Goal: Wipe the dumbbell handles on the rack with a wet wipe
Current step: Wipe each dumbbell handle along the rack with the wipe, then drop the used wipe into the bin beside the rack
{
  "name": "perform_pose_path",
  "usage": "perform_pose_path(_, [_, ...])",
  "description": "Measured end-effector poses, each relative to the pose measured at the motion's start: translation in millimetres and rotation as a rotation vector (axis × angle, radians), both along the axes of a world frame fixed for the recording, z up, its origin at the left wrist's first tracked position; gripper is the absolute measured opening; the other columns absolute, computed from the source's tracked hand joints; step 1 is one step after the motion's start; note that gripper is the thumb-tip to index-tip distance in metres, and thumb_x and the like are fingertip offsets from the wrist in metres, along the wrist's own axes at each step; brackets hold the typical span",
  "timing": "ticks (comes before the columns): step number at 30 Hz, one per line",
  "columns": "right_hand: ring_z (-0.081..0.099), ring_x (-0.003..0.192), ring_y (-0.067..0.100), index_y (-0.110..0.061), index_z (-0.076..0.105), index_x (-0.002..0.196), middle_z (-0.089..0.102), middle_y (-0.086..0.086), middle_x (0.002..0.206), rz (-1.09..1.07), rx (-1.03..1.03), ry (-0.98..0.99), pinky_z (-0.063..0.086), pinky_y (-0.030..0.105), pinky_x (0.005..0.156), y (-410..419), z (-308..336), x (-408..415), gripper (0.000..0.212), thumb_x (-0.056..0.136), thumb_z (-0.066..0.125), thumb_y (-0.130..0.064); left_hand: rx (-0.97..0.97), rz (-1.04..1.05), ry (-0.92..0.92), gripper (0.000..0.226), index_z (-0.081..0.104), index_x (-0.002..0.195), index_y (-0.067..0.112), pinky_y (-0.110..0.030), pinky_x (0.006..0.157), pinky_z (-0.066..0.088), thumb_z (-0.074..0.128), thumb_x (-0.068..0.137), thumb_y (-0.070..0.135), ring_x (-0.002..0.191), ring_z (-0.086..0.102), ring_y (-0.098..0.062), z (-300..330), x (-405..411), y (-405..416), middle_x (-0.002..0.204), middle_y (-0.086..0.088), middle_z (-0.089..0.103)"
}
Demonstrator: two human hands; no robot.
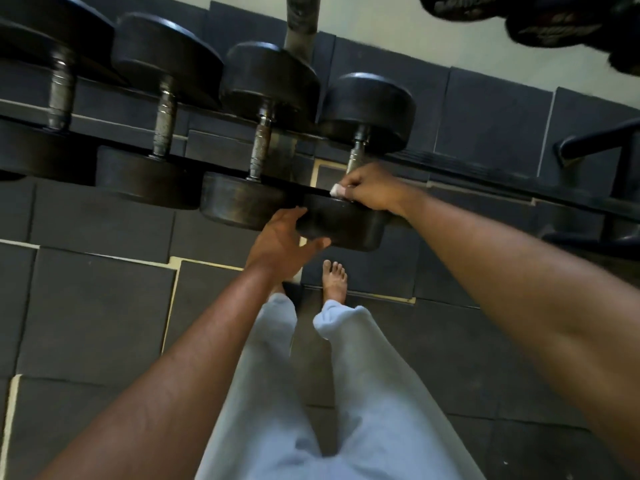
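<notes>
Several black dumbbells lie side by side on a dark rack (485,199). The rightmost dumbbell (367,105) has a metal handle (358,152). My right hand (372,190) grips a small white wet wipe (336,189) at the lower end of that handle, where it meets the near weight head (346,226). My left hand (282,240) cups the left side of that near head, thumb on top and fingers under it. The lower part of the handle is hidden by my right hand.
Three more dumbbells (263,147) sit to the left on the same rack. Dark rubber floor tiles (97,306) lie below. My bare foot (335,282) and grey trousers (346,393) are under the rack's front edge. Black plates (540,19) hang at top right.
</notes>
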State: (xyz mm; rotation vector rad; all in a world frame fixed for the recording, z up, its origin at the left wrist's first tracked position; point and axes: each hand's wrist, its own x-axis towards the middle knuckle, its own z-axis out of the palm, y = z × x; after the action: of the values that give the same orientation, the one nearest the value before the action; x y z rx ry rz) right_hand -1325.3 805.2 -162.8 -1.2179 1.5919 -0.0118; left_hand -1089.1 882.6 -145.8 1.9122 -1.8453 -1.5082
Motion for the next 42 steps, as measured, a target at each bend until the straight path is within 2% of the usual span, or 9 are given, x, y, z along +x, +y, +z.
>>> perform_pose_path(2, [0.065, 0.088, 0.005, -0.012, 0.081, 0.108, 0.076, -0.001, 0.101, -0.125, -0.068, -0.041, 0.048, 0.024, 0.076, 17.2, 18.1, 0.1, 0.016, 0.101, 0.073, -0.023, 0.012, 0.002, -0.039, 0.086, 0.053, 0.155, 0.022, -0.037, 0.114, 0.047, 0.087, 0.083, 0.053, 0.137, 0.056, -0.02, 28.7, 3.6, 7.6, 0.155, -0.002, 0.051])
perform_pose_path(8, [0.067, 0.097, 0.005, -0.026, 0.081, 0.1, 0.075, -0.012, 0.099, -0.293, -0.148, -0.09, 0.05, 0.026, 0.087, 48.8, 104.7, 10.3, 0.008, 0.1, 0.074, -0.028, -0.106, 0.029, -0.148, 0.075, 0.051, 0.155, 0.019, -0.04, 0.112, 0.048, 0.076, 0.093, 0.053, 0.136, 0.056, -0.022, 125.2, 10.3, 16.9, 0.152, -0.005, 0.052])
perform_pose_path(17, [0.065, 0.107, 0.008, -0.028, 0.079, 0.118, 0.073, -0.009, 0.113, -0.058, -0.357, -0.136, 0.055, 0.032, 0.097, 76.4, 255.9, 69.1, 0.019, 0.101, 0.073, -0.034, -0.321, 0.137, -0.253, 0.06, 0.054, 0.152, 0.019, -0.044, 0.111, 0.047, 0.069, 0.1, 0.045, 0.136, 0.054, -0.026, 246.2, 43.0, 47.4, 0.149, -0.006, 0.055])
perform_pose_path(20, [0.062, 0.105, 0.004, -0.025, 0.077, 0.122, 0.072, -0.007, 0.118, 0.113, -0.397, -0.146, 0.049, 0.02, 0.087, 82.4, 281.6, 104.8, 0.021, 0.102, 0.071, -0.031, -0.385, 0.205, -0.319, 0.061, 0.054, 0.152, 0.018, -0.044, 0.114, 0.045, 0.068, 0.1, 0.047, 0.138, 0.052, -0.026, 264.0, 75.5, 61.0, 0.151, -0.006, 0.054])
perform_pose_path(22, [0.062, 0.106, 0.005, -0.026, 0.077, 0.122, 0.073, -0.005, 0.119, 0.195, -0.408, -0.145, 0.045, 0.02, 0.087, 82.6, 288.6, 133.0, 0.02, 0.103, 0.07, -0.027, -0.432, 0.277, -0.344, 0.06, 0.054, 0.151, 0.018, -0.042, 0.115, 0.043, 0.068, 0.101, 0.047, 0.14, 0.051, -0.025, 271.6, 103.2, 71.7, 0.151, -0.005, 0.055])
perform_pose_path(26, [0.067, 0.103, 0.008, -0.027, 0.078, 0.118, 0.074, -0.007, 0.112, 0.344, -0.459, -0.13, 0.053, 0.026, 0.088, 87.4, 294.3, 200.8, 0.018, 0.101, 0.071, -0.026, -0.481, 0.415, -0.379, 0.06, 0.055, 0.15, 0.015, -0.046, 0.117, 0.043, 0.066, 0.101, 0.05, 0.14, 0.052, -0.027, 272.8, 171.4, 100.0, 0.148, -0.007, 0.057])
perform_pose_path(30, [0.068, 0.098, 0.005, -0.029, 0.079, 0.115, 0.075, -0.011, 0.106, 0.447, -0.509, -0.167, 0.055, 0.021, 0.081, 95.5, 305.4, 291.1, 0.016, 0.102, 0.07, -0.034, -0.502, 0.579, -0.407, 0.062, 0.055, 0.149, 0.015, -0.046, 0.116, 0.044, 0.061, 0.102, 0.055, 0.138, 0.053, -0.027, 276.2, 259.5, 132.2, 0.148, -0.007, 0.056])
perform_pose_path(33, [0.069, 0.1, 0.006, -0.027, 0.079, 0.115, 0.075, -0.011, 0.108, 0.518, -0.55, -0.188, 0.06, 0.032, 0.088, 104.8, 311.3, 368.6, 0.017, 0.102, 0.07, -0.034, -0.524, 0.677, -0.436, 0.063, 0.055, 0.149, 0.014, -0.047, 0.115, 0.045, 0.06, 0.103, 0.057, 0.138, 0.053, -0.028, 280.1, 327.3, 160.9, 0.148, -0.007, 0.056])
perform_pose_path(42, [0.067, 0.097, 0.003, -0.028, 0.076, 0.12, 0.069, -0.017, 0.106, 0.672, -0.616, -0.279, 0.056, 0.022, 0.084, 131.3, 344.9, 587.6, 0.02, 0.104, 0.068, -0.034, -0.518, 0.798, -0.543, 0.069, 0.054, 0.152, 0.014, -0.05, 0.121, 0.039, 0.054, 0.102, 0.062, 0.144, 0.049, -0.029, 302.9, 530.4, 217.1, 0.152, -0.009, 0.055])
